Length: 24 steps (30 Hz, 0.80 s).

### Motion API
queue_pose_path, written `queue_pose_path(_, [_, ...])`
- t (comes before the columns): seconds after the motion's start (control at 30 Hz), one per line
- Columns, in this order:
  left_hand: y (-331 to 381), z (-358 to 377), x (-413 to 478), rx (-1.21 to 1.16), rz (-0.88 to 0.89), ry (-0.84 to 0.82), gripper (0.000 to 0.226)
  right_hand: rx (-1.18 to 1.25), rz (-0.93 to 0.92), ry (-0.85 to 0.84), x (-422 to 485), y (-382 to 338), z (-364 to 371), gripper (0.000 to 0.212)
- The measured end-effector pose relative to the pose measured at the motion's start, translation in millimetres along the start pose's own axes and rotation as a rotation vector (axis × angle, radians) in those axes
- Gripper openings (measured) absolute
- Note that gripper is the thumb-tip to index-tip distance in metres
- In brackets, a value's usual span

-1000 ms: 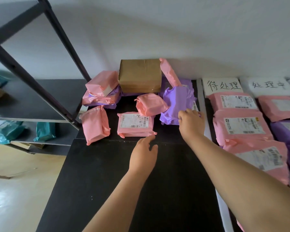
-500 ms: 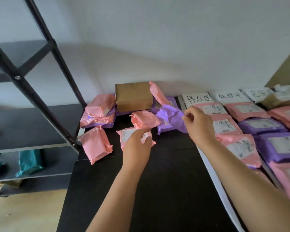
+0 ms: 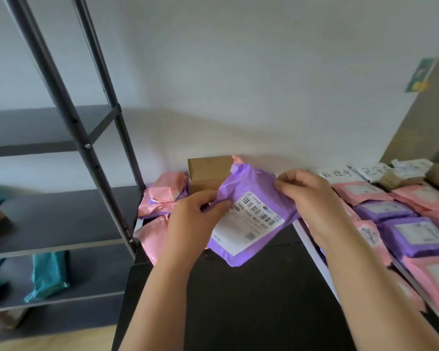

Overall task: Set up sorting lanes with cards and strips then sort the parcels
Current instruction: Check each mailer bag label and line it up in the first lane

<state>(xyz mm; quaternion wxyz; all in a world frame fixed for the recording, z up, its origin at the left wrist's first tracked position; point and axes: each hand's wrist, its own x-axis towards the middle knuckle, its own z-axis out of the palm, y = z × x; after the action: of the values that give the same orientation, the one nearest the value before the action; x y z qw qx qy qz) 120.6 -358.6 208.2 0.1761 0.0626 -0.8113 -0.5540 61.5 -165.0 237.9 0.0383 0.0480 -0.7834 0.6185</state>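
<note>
Both hands hold a purple plastic mailer parcel with a white barcode label [image 3: 251, 219] above the black tabletop [image 3: 251, 300], label up: the left hand [image 3: 188, 219] grips its left edge with the thumb on top, and the right hand [image 3: 307, 196] pinches its upper right corner. Behind it sit a brown cardboard box [image 3: 208, 171] and crumpled pink mailer parcels [image 3: 162, 196]. To the right, pink and purple parcels [image 3: 401, 224] lie in rows below a handwritten white card [image 3: 336, 173].
</note>
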Motion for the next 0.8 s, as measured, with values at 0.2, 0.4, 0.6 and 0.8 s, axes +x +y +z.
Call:
queue_pose_path(0.2, [15.9, -22.7, -10.5, -0.093, 0.001, 0.130, 0.016, 0.092, -0.052, 0.100, -19.3, -18.5, 9.5, 0.009])
queue_pose_path(0.4, [24.8, -37.1, -15.7, -0.171, -0.056, 0.361, 0.016, -0.040, -0.220, 0.186, -46.5, -27.4, 19.3, 0.023])
queue_pose_path(0.6, [40.3, -43.2, -24.3, -0.314, -0.087, 0.382, 0.009, -0.221, -0.357, 0.081, -60.5, -30.0, 35.3, 0.027])
queue_pose_path(0.8, [50.0, -50.8, -31.0, -0.406, -0.109, 0.334, 0.013, -0.166, -0.445, 0.137, -65.1, -39.9, 32.2, 0.011])
